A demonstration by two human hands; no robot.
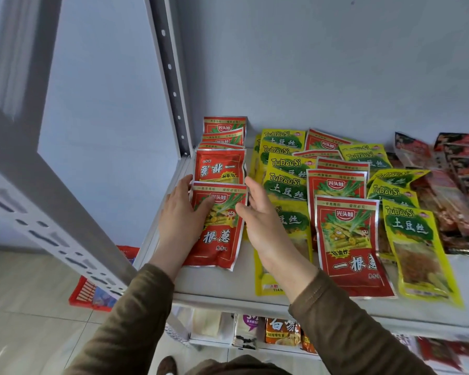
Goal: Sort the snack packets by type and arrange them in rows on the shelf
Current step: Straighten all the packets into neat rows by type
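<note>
A row of red snack packets (pixel 219 147) runs from the back wall toward me at the shelf's left end. The nearest red packet (pixel 220 234) lies flat between my hands. My left hand (pixel 180 220) rests on its left edge with the thumb across its top. My right hand (pixel 260 220) touches its right edge with straight fingers. To the right, yellow packets (pixel 284 182) and more red packets (pixel 347 239) lie mixed and overlapping. Another yellow packet (pixel 414 247) lies near the front edge.
Dark red and black packets (pixel 450 185) are heaped at the shelf's right end. The white shelf (pixel 228 288) has a perforated grey upright (pixel 171 77) at its back left corner. A lower shelf holds other packets (pixel 282 331). A red crate (pixel 92 290) stands on the floor.
</note>
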